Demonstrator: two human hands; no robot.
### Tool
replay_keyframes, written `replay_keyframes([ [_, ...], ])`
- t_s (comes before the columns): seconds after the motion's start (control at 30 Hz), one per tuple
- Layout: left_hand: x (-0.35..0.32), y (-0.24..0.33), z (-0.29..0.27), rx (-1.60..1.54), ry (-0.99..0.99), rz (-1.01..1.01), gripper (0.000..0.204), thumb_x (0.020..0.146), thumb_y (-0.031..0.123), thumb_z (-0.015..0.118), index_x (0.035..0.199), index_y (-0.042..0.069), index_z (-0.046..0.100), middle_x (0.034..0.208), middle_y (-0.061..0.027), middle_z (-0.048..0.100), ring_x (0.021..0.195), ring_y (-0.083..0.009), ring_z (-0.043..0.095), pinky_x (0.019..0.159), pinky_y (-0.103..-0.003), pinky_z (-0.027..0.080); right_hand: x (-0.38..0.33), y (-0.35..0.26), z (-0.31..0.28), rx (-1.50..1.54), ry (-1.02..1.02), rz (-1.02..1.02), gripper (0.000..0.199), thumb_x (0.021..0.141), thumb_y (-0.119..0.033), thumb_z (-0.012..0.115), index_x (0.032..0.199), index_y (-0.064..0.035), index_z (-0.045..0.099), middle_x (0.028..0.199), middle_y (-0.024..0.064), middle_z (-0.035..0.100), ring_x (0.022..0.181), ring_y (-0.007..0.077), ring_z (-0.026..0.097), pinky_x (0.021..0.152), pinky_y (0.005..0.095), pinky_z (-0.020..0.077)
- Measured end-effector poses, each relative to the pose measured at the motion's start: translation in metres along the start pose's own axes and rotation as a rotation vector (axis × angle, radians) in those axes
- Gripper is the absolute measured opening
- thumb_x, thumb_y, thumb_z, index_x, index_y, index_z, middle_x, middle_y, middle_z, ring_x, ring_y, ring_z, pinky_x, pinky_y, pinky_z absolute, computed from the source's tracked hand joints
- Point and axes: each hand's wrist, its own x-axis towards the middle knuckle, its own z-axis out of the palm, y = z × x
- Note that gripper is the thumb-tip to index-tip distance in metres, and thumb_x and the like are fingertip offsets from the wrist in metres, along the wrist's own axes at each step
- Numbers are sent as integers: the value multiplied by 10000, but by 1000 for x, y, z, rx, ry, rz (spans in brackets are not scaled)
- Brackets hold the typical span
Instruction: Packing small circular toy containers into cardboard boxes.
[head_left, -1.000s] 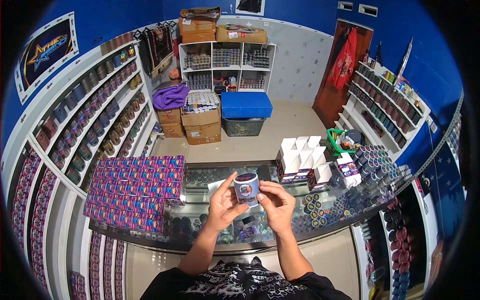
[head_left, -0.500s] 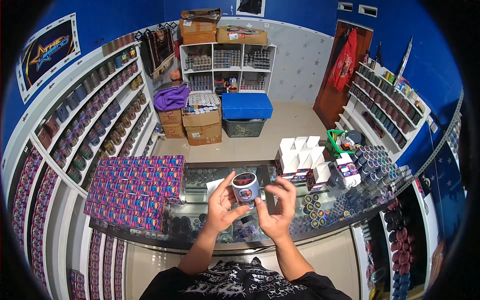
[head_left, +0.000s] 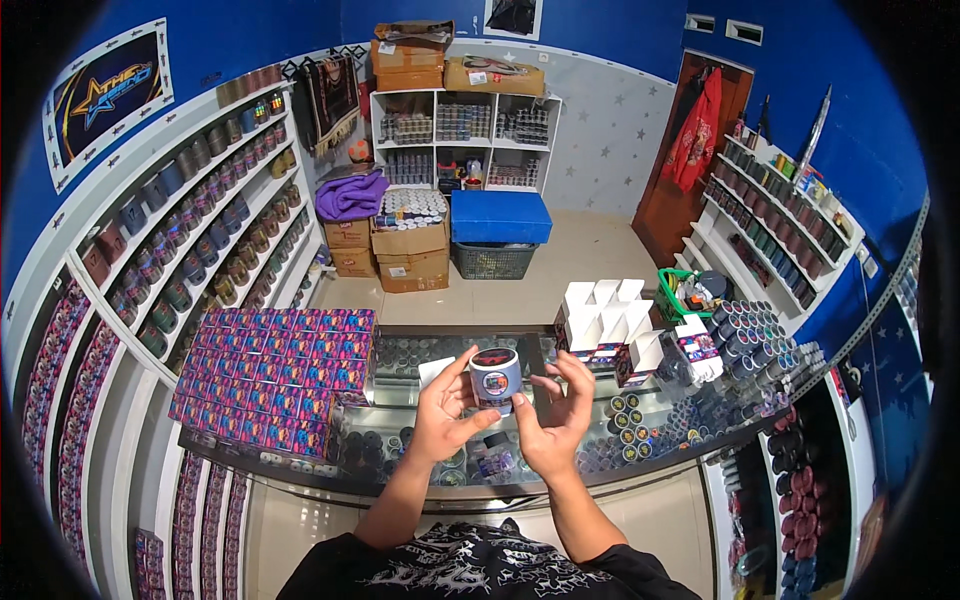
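A grey-blue cylindrical spool [head_left: 494,384] with a white rim stands upright above the glass counter [head_left: 400,480]. Its top carries a dark and red disc, and a round sticker faces me on its side. My left hand [head_left: 440,418] is closed on the spool's left side, thumb along the lower edge and fingers partly hidden behind. My right hand [head_left: 555,422] rests its thumb tip against the lower right of the spool, its other fingers raised and spread apart from it. Below the hands sits a small dark-capped container [head_left: 495,458]. A white card [head_left: 435,372] lies behind my left fingers.
Stacked printed boxes [head_left: 270,385] cover the counter's left. Open white-flapped cartons [head_left: 605,320], yellow-topped spools [head_left: 628,428] and rows of dark spools [head_left: 750,340] stand to the right. Beyond are cardboard boxes [head_left: 410,255] and a blue-lidded basket [head_left: 495,245]. Shelves line both walls.
The spool has tipped slightly, so its side sticker faces me more and its top less. My right fingers have shifted a little. The whole view has moved slightly.
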Motion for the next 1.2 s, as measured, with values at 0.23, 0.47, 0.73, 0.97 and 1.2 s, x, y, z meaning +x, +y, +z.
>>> replay_keyframes([
  [0.23,4,1,-2,62,-32,-3,862,753,-29,767,1463,-43,277,1230,-178,581,1068,-179,603,912,-302,493,-1,8,-12,-50,-116,104,320,824,72,610,1138,8,602,1213,111,508,1098,199,524,909,316,474],
  [0.47,6,-10,1,98,-14,-1,852,751,-28,774,1455,-47,294,1213,-175,591,1047,-174,612,907,-300,495,3,31,-32,-23,-271,174,252,807,71,611,1052,17,628,1077,122,578,965,178,592,843,275,502],
  [0.73,10,-28,1,101,21,-85,841,732,-1,793,1433,-20,328,1204,-164,591,1066,-188,610,922,-325,494,22,52,-51,262,-417,513,462,766,86,658,1209,18,547,1117,94,585,1005,144,564,813,266,509],
  [0.97,15,-71,-7,401,26,-16,722,737,46,797,1373,9,458,1191,-119,601,1096,-191,591,910,-331,496,20,99,-75,119,-514,568,646,668,47,792,1260,-5,540,1123,81,604,976,136,589,804,259,507],
  [1.2,-1,-129,-3,805,127,-227,632,743,41,756,1331,51,524,1112,-182,629,994,-262,642,788,-355,552,-12,177,-112,-242,-574,583,647,631,46,823,1230,4,581,1079,45,599,912,112,597,755,234,505],
])
